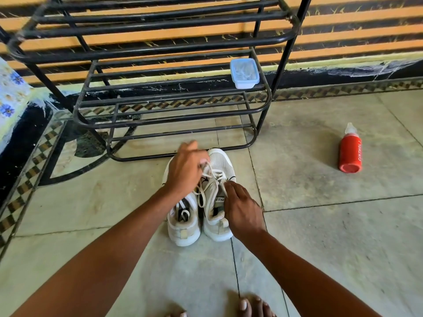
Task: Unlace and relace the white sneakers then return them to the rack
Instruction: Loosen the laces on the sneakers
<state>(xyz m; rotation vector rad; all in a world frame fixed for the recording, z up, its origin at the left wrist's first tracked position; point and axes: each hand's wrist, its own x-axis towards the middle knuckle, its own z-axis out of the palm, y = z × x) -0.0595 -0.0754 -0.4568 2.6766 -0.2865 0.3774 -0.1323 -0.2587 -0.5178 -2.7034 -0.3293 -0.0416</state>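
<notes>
Two white sneakers stand side by side on the floor, toes toward the black metal rack (174, 106). My left hand (186, 170) hovers over the left sneaker (183, 227) and pinches a strand of the right sneaker's loose lace (209, 179). My right hand (242, 209) lies along the right sneaker's (220, 161) outer side, its fingertips pinching the lace near the upper eyelets. The lace hangs slack across the tongue. The left sneaker's front is hidden under my left hand.
A clear plastic box with a blue lid (244, 73) sits at the right end of a lower rack shelf. A red bottle (350, 152) lies on the tiled floor to the right. My toes (249, 306) show at the bottom edge. A floral cloth (9, 97) is far left.
</notes>
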